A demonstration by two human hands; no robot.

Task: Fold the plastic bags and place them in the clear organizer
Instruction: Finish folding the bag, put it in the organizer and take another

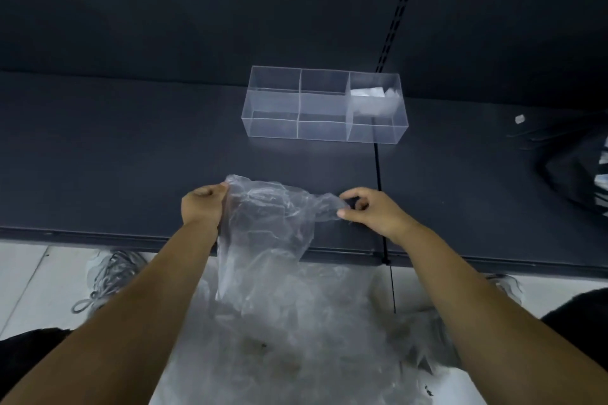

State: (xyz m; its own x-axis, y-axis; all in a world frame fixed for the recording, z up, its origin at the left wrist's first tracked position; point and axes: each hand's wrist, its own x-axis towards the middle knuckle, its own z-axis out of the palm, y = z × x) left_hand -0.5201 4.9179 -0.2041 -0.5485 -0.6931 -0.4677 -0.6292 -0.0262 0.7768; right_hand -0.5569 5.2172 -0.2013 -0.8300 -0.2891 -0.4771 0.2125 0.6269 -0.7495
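Observation:
A crumpled clear plastic bag (269,217) hangs over the front edge of the dark shelf (131,158). My left hand (202,207) grips its upper left corner. My right hand (371,210) pinches its upper right corner between thumb and forefinger. The bag's lower part trails down onto a pile of more clear bags (296,339) below the shelf edge. Farther back on the shelf stands the clear organizer (273,123), split into three compartments. Its right compartment holds a folded plastic bag (373,100); the left and middle ones hold nothing.
A dark back wall rises behind the shelf, with a slotted upright (398,10) on the right. A dark bag or cloth (579,171) lies at the right end of the shelf. Pale floor tiles (29,276) show below.

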